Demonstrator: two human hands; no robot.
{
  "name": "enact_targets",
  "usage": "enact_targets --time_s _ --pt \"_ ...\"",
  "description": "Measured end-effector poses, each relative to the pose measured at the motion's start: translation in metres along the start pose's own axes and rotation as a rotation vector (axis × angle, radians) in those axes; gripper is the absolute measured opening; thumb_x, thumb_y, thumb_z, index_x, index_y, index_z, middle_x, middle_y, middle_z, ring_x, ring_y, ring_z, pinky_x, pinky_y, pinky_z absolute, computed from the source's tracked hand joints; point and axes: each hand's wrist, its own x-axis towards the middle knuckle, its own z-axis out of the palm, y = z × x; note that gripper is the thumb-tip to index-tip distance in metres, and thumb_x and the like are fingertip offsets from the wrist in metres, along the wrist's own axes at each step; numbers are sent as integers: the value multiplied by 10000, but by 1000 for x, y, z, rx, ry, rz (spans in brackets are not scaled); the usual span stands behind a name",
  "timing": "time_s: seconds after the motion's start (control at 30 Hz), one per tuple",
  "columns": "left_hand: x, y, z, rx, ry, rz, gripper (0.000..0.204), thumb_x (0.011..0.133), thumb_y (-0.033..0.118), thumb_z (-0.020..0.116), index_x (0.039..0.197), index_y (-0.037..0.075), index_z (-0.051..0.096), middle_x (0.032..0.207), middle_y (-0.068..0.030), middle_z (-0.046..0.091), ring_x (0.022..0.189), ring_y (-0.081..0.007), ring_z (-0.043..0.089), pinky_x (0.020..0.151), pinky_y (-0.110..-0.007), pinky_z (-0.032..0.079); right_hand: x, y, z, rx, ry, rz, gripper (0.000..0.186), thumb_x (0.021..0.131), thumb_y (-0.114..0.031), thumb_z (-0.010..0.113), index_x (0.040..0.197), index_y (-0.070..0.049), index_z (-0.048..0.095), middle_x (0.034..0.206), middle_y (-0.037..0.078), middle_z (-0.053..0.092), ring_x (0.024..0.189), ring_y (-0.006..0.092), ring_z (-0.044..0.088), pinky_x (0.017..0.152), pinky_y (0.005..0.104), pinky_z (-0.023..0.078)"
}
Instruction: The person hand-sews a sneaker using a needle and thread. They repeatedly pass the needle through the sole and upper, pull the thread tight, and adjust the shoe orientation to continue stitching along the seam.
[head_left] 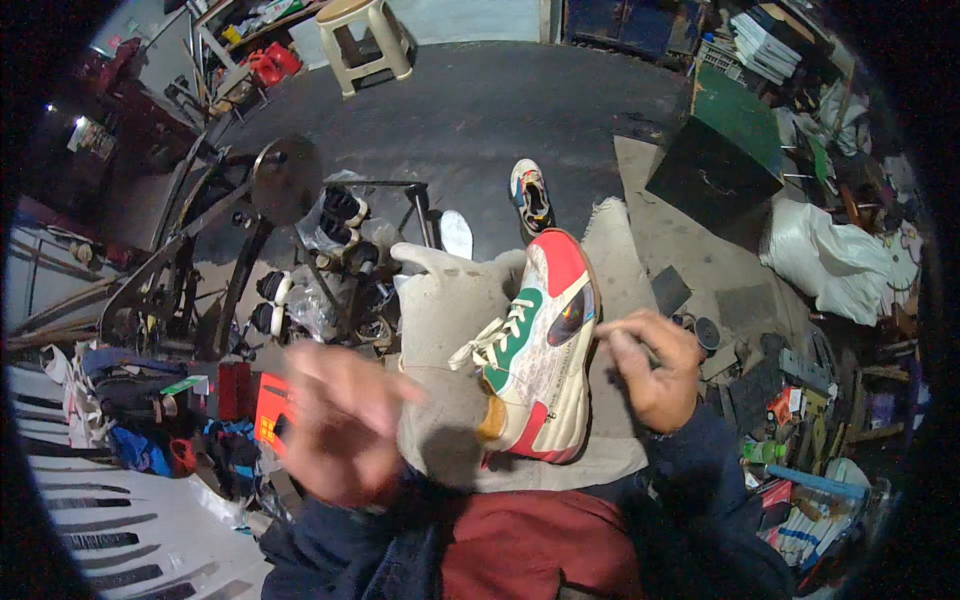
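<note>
A sneaker (545,340) lies tilted across the beige cloth (450,300) on my lap, toe pointing away. Its upper mixes white, green and red, with cream laces and a thick cream sole. My right hand (655,365) is at the sole's right edge, thumb and forefinger pinched together; whatever is between them is too small to make out. To the left of the shoe, my left hand (345,420) is raised above the cloth and smeared by motion, so its grip cannot be read. Beyond the toe, a second sneaker (531,195) rests on the floor.
On the left stands a black metal machine frame with a round disc (286,178), more shoes (340,215) beside it. A white insole (456,235) lies ahead. On the right are a dark green box (722,140), a white sack (825,260) and cluttered tools. A stool (362,45) stands far off.
</note>
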Motion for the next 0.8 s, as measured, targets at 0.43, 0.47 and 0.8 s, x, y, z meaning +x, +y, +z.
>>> enact_targets --time_s 0.43,0.47,0.8 --pt "-55 -23 -43 867 207 -403 329 1013 249 544 1209 -10 598 1083 -101 680 1022 -163 640 872 -285 492 8 40 3 -375 -207 -122 230 726 -17 702 951 6 661 901 158 635 870 350 592 784 408 472" --pt "-57 -35 -38 672 149 -611 359 1003 217 575 1279 -12 568 1140 -93 667 1077 -159 624 905 -285 483 8 39 1 -322 -215 -121 230 724 -4 702 948 15 657 878 164 627 835 341 595 750 394 475" --pt "-15 -98 -45 335 -161 -912 625 938 230 698 1450 5 419 1379 -91 540 1240 -179 517 1063 -331 399 -1 50 -22 139 -348 233 173 893 -45 685 1043 35 718 806 140 719 679 170 680 637 289 518"
